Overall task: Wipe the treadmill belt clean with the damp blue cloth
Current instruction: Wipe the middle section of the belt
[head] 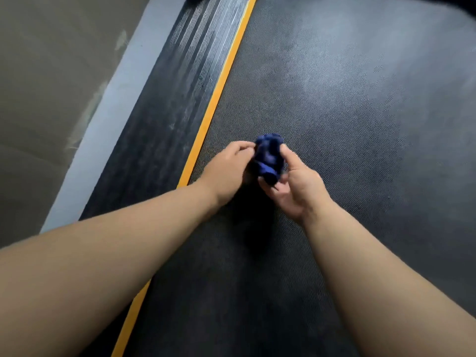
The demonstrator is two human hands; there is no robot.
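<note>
Blue cloth (pixel 269 157), bunched lengthwise along the belt (pixel 334 112), is pinched between left hand (pixel 229 171) and right hand (pixel 296 186) fingers.

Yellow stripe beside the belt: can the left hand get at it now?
Probably yes. The left hand sits just right of the yellow stripe with only bare treadmill belt between, though both it and the right hand are gripping the blue cloth.

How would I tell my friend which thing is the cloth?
Look at the wide dark treadmill belt with a yellow stripe along its left edge. Just right of that stripe, the left hand and right hand meet over the belt, and the cloth is the bunched-up wad pinched between them. It is the only deep blue thing in view.
</note>
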